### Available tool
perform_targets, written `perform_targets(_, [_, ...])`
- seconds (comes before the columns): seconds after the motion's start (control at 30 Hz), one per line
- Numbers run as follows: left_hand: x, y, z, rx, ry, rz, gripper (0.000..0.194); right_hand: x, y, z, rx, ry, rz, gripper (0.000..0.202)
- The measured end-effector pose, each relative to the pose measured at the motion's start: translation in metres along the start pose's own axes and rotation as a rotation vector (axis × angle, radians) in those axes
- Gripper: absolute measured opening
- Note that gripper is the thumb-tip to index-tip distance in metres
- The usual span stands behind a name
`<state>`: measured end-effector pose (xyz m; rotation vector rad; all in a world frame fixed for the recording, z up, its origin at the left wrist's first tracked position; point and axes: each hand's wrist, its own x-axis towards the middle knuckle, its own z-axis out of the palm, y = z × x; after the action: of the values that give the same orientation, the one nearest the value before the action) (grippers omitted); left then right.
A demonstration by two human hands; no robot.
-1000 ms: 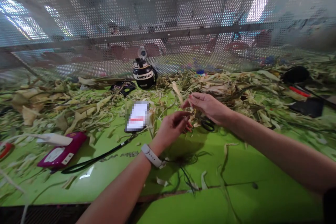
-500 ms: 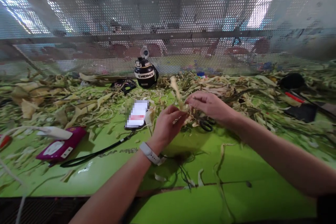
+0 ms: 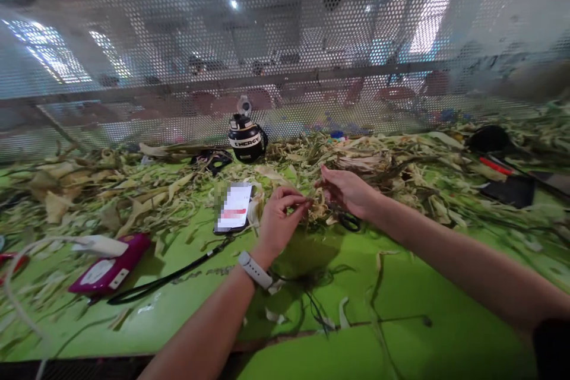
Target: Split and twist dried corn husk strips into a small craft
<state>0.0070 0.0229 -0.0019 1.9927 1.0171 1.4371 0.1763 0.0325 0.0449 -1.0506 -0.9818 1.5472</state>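
Note:
My left hand (image 3: 279, 219), with a pale watch on its wrist, is closed in a pinch on the tip of a thin corn husk strip (image 3: 310, 199). Just to the right, my right hand (image 3: 350, 191) has its fingers curled inward. What they hold, if anything, is hidden behind the hand. Curled pale husk pieces (image 3: 319, 209) lie between and below the two hands. Black-handled scissors (image 3: 350, 221) rest on the table under my right hand, partly covered. A phone (image 3: 234, 208) with a lit screen lies left of my left hand.
Dried husks (image 3: 57, 202) are heaped along the back of the green table (image 3: 401, 303). A black bottle (image 3: 246, 141) stands before a perforated metal screen (image 3: 285, 29). At left lies a purple power bank (image 3: 113, 267) with a white plug and cable. A red-and-black tool (image 3: 496, 166) lies right.
The pale strip that stood upright between my hands no longer shows there. My right hand's fingers have moved slightly away from my left fingertips. The view has tilted up a little.

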Motion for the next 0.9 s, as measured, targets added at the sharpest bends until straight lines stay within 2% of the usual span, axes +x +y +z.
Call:
perform_targets(0.17, [-0.003,0.004,-0.001,0.126,0.075,0.129,0.01,0.0,0.003,0.004,0.077,0.092,0.02,0.025])
perform_targets(0.3, [-0.005,0.007,-0.002,0.227,0.064,0.215,0.012,0.0,0.006,0.004,0.055,0.111,0.05,0.028])
perform_targets(0.47, [-0.008,0.01,-0.004,0.262,-0.024,0.303,0.013,-0.001,0.008,0.005,0.048,0.077,0.063,0.028])
perform_targets(0.63, [-0.009,0.01,-0.006,0.108,-0.196,0.33,0.017,0.0,0.01,0.004,0.045,0.086,0.069,0.026])
perform_targets(0.73, [-0.01,0.011,-0.004,-0.044,-0.382,0.26,0.016,0.003,0.014,0.002,0.03,0.073,0.062,0.025])
perform_targets(0.8, [-0.011,0.011,-0.001,-0.127,-0.48,0.13,0.014,0.006,0.016,0.001,0.019,0.061,0.062,0.026])
perform_targets(0.87, [-0.011,0.011,0.002,-0.164,-0.483,-0.023,0.015,0.007,0.016,0.001,0.013,0.076,0.071,0.026])
perform_targets(0.9, [-0.011,0.011,0.004,-0.166,-0.449,-0.085,0.016,0.008,0.015,0.0,0.013,0.09,0.07,0.025])
